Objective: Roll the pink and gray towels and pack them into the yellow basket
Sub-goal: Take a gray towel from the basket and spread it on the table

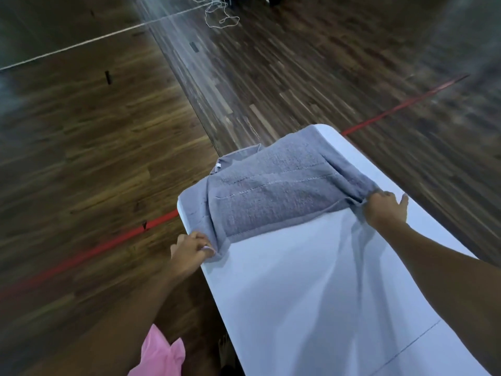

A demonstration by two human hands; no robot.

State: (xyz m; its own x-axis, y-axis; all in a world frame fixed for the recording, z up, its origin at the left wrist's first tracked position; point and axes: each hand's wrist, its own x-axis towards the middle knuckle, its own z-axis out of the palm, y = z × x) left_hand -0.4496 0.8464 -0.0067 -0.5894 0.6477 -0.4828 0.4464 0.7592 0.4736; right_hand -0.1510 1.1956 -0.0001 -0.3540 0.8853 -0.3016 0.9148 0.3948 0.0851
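Observation:
A gray towel lies folded over at the far end of a white table, its far part hanging past the table's end. My left hand pinches the towel's near left corner at the table's left edge. My right hand grips the near right corner, thumb and fingers curled into the cloth. A piece of pink cloth shows at the bottom left, below my left arm; whether it is the pink towel I cannot tell. No yellow basket is in view.
Dark wooden floor surrounds the table on the left and beyond. A red line crosses the floor. A white cord lies tangled far off at the top.

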